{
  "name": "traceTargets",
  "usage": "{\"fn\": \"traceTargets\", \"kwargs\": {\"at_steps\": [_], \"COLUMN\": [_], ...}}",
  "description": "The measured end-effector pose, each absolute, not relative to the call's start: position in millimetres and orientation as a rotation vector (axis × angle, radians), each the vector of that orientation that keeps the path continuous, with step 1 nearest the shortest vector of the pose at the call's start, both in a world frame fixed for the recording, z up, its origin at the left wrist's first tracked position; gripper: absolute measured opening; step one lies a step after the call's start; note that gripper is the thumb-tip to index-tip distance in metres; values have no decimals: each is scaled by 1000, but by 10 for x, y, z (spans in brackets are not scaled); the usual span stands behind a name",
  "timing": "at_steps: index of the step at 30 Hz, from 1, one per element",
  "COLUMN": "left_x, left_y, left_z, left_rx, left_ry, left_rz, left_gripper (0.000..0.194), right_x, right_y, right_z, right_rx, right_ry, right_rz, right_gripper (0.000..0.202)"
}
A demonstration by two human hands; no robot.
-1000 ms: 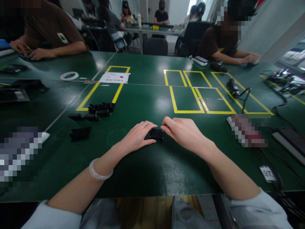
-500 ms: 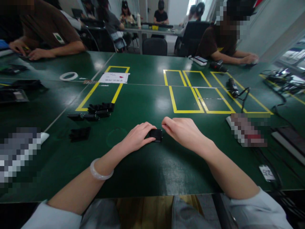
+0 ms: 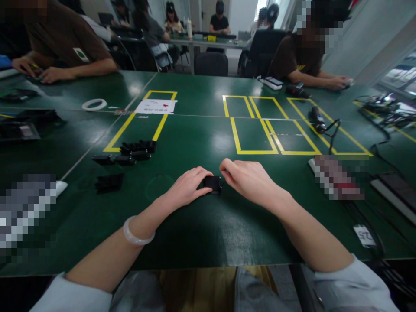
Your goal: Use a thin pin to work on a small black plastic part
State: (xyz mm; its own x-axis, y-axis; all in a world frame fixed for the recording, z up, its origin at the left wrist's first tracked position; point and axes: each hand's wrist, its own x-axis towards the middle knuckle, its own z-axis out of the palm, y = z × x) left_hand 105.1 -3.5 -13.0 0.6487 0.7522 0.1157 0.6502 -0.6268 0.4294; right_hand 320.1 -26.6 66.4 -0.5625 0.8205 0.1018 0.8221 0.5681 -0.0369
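A small black box-shaped part (image 3: 212, 184) rests on the green table in front of me. My left hand (image 3: 188, 186) grips its left side, thumb at the near edge and fingers at the far edge. My right hand (image 3: 248, 177) is closed just beyond the part's right end, fingertips pinched together; whatever they may hold is hidden or too small to name. Farther left lie several similar black parts (image 3: 125, 160), and a bunched black piece (image 3: 109, 183) sits nearer to me.
Yellow tape (image 3: 256, 152) marks rectangles across the table. A white paper sheet (image 3: 156, 106) and a roll of white tape (image 3: 94, 104) lie at the back left. A black power screwdriver (image 3: 316, 119) with a cable is at right. Co-workers sit across the table.
My right hand has shifted very slightly left, toward the black part. The left hand keeps its grip in the same place.
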Motion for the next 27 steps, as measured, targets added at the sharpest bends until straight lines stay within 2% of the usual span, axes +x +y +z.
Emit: {"fn": "traceTargets", "kwargs": {"at_steps": [4,9,16,23,27], "left_x": [1055,1050,1046,1040,1041], "left_y": [-44,-39,-39,-36,-35], "left_z": [-119,-137,-152,-150,-149], "left_rx": [2508,2509,2516,2515,2510], "left_ry": [1111,1110,1109,1098,1104], "left_rz": [428,417,426,432,417], "left_gripper": [31,33,31,30,31], "right_x": [3209,3196,3189,3177,3181], "right_y": [-271,-273,-300,-295,-293], "right_z": [684,656,640,638,643], "right_rx": [-1386,-1430,-1237,-1330,-1305], "right_ry": [-2662,-2702,-2702,-2718,-2715], "right_rz": [-8,-139,-104,-170,-117], "right_gripper": [20,35,19,33,22]}}
